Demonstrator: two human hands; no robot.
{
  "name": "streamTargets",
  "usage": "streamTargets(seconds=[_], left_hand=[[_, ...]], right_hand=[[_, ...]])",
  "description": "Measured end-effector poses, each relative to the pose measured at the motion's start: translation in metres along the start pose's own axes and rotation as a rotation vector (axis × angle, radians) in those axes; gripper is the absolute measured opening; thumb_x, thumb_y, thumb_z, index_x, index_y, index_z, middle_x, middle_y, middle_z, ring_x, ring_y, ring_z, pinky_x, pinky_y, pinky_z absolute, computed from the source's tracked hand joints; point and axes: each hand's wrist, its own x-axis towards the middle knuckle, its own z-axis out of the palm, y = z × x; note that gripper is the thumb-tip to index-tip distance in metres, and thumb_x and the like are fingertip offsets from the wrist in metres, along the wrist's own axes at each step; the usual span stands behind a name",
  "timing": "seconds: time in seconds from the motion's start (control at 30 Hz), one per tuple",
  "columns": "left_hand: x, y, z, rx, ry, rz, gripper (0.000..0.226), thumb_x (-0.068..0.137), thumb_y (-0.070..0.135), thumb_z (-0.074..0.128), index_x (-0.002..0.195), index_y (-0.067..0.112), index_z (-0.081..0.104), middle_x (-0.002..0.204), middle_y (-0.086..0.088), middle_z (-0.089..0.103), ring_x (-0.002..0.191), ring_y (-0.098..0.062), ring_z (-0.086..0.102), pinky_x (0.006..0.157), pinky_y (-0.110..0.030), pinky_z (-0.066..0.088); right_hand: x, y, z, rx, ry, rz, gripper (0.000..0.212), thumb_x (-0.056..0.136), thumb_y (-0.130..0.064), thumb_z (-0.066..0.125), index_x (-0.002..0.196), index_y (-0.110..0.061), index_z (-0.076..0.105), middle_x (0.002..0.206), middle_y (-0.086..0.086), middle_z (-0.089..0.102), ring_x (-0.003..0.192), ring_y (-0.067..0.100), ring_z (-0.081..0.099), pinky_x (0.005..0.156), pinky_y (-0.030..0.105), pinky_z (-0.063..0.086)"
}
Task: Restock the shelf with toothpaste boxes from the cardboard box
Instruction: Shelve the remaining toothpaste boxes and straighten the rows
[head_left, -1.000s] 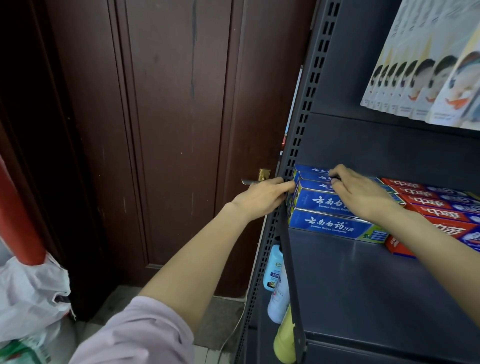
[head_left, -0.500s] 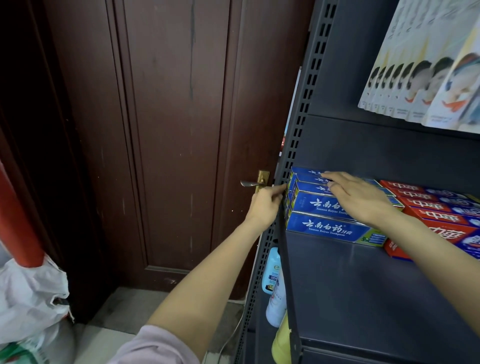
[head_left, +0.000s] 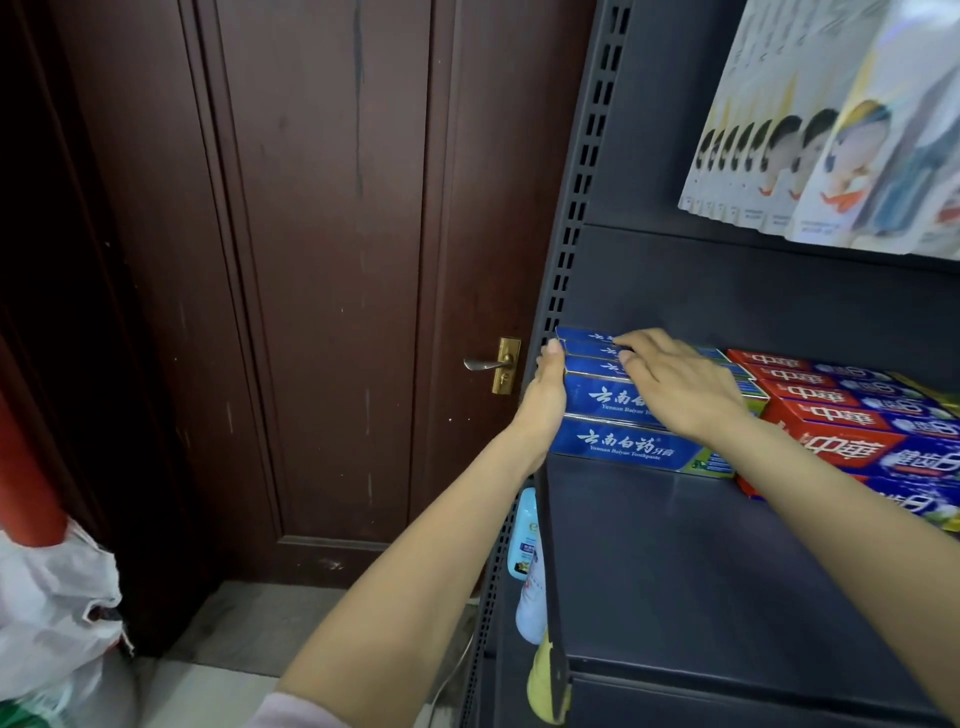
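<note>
hands flat, gripping nothing: left hand (head_left: 545, 402) presses blue toothpaste boxes' (head_left: 634, 447) end, seemingly; right hand (head_left: 675, 387) rests on top.

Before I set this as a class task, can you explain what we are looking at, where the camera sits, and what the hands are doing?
There is one view, from a camera worn on a person's head, looking down at their own bare arms. No machine is involved. The left hand presses flat against the end of the blue toothpaste boxes, which are stacked on a dark shelf. The right hand rests flat on top of that stack. Neither hand grips anything. Red toothpaste boxes lie beside the blue ones, and a brown door stands to the left.
</note>
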Motion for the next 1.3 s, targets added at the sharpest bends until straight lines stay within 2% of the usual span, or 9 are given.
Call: streamTargets(seconds=[0.13,0.27,0.53,0.73,0.9,1.03,1.13,1.23,1.3], left_hand=[[-0.005,0.004,0.003,-0.009,0.036,-0.053,0.070,0.093,0.062,0.030,0.142,0.014,0.039,0.129,-0.009,0.058,0.102,-0.020,0.063,0.078,-0.031,0.054],[-0.009,0.016,0.002,-0.012,-0.008,-0.056,0.040,0.100,0.047,0.031,0.098,0.018,0.058,0.089,-0.004,0.066,0.078,-0.017,0.064,0.072,-0.033,0.052],[-0.007,0.024,0.002,-0.011,0.053,-0.005,0.030,0.102,0.031,0.032,0.088,0.018,0.056,0.087,-0.008,0.065,0.075,-0.019,0.062,0.073,-0.033,0.050],[-0.009,0.023,0.008,0.089,0.059,-0.047,0.035,0.102,0.038,0.027,0.083,0.020,0.050,0.074,-0.001,0.059,0.063,-0.011,0.057,0.049,-0.020,0.046],[-0.012,0.027,0.009,0.100,0.070,-0.054,0.033,0.102,0.037,0.028,0.088,0.019,0.053,0.076,-0.002,0.059,0.063,-0.013,0.056,0.053,-0.023,0.046],[-0.007,0.030,0.008,0.142,0.105,0.026,0.033,0.102,0.027,0.033,0.126,0.011,0.048,0.096,-0.008,0.062,0.069,-0.013,0.058,0.056,-0.023,0.046],[-0.001,0.035,0.011,0.161,0.150,0.007,0.033,0.102,0.028,0.034,0.120,0.005,0.050,0.088,-0.007,0.059,0.069,-0.016,0.058,0.056,-0.026,0.047],[0.010,0.041,0.016,0.254,0.199,-0.024,0.020,0.100,0.022,0.038,0.093,0.010,0.052,0.087,-0.007,0.054,0.087,-0.024,0.054,0.077,-0.036,0.050],[0.019,0.039,0.016,0.380,0.218,-0.028,0.029,0.096,0.019,0.039,0.111,0.002,0.057,0.081,-0.002,0.046,0.096,-0.024,0.044,0.095,-0.043,0.046]], right_hand=[[0.002,0.005,-0.001,0.003,-0.101,-0.006,0.050,0.101,-0.042,0.010,0.149,-0.033,0.016,0.158,-0.015,0.013,0.145,0.011,0.019,0.109,0.036,0.028],[0.005,0.010,-0.002,0.028,-0.189,-0.035,0.051,0.101,-0.044,0.007,0.150,-0.031,0.005,0.158,-0.014,0.000,0.145,0.002,-0.002,0.119,0.038,0.015],[0.010,0.006,0.000,0.052,-0.222,-0.059,0.052,0.101,-0.044,0.007,0.150,-0.029,0.001,0.158,-0.012,-0.003,0.145,0.002,-0.002,0.117,0.033,0.008],[0.007,0.010,-0.001,0.035,-0.217,-0.089,0.055,0.101,-0.045,0.007,0.151,-0.024,0.004,0.159,-0.008,0.000,0.146,0.005,0.000,0.117,0.028,0.005],[0.005,0.008,-0.008,0.072,-0.275,-0.094,0.072,0.090,-0.065,0.019,0.150,-0.030,0.002,0.159,-0.009,-0.006,0.146,0.006,-0.005,0.118,0.036,0.004],[-0.006,0.016,-0.012,-0.134,-0.232,-0.106,0.106,0.071,-0.079,0.046,0.151,-0.028,-0.002,0.160,0.000,-0.001,0.148,0.019,0.003,0.120,0.042,0.005],[-0.009,0.021,-0.007,-0.138,-0.221,-0.078,0.113,0.069,-0.075,0.055,0.151,-0.024,-0.004,0.160,0.005,0.002,0.148,0.022,0.006,0.120,0.043,0.015],[-0.007,0.021,-0.008,-0.140,-0.246,-0.104,0.112,0.072,-0.069,0.057,0.151,-0.020,-0.005,0.160,0.007,-0.004,0.148,0.020,0.000,0.121,0.042,0.011],[-0.007,0.022,-0.011,-0.138,-0.258,-0.113,0.110,0.075,-0.066,0.058,0.151,-0.018,-0.005,0.160,0.007,-0.006,0.148,0.020,-0.002,0.121,0.041,0.009]])
